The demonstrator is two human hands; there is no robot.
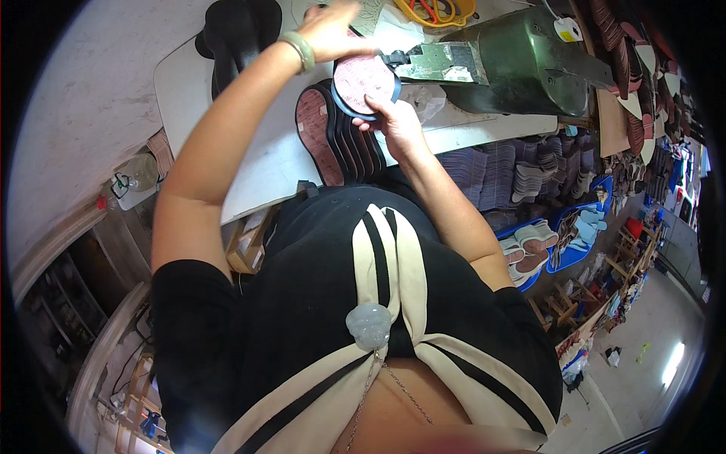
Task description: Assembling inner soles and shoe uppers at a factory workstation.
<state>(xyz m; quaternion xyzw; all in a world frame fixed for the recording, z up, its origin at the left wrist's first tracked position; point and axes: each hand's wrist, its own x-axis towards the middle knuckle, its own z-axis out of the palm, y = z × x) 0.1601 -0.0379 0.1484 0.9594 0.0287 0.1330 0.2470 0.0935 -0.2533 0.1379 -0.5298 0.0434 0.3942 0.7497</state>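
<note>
My right hand (401, 130) pinches the near end of a shoe sole piece (361, 85), thumb on its pink patterned face and fingers beneath its dark blue rim. The sole's far part lies beside the narrow end of a green sewing machine (514, 64). Across the sole's far end reaches my left hand (333, 34), a pale bangle on its wrist; its fingers are smeared by motion, so its grip is unclear. Just below the held piece, a row of overlapping dark-edged sole pieces (321, 132) rests on the white table (265, 159), the leftmost with its pink face up.
Black rounded objects (238, 38) stand on the table's left. A yellow basket (435, 11) with orange-handled scissors sits at the back. Stacked grey soles (491, 174) lie under the table's right side, near blue bins (571, 253). A wooden drawer (248, 246) is below the front edge.
</note>
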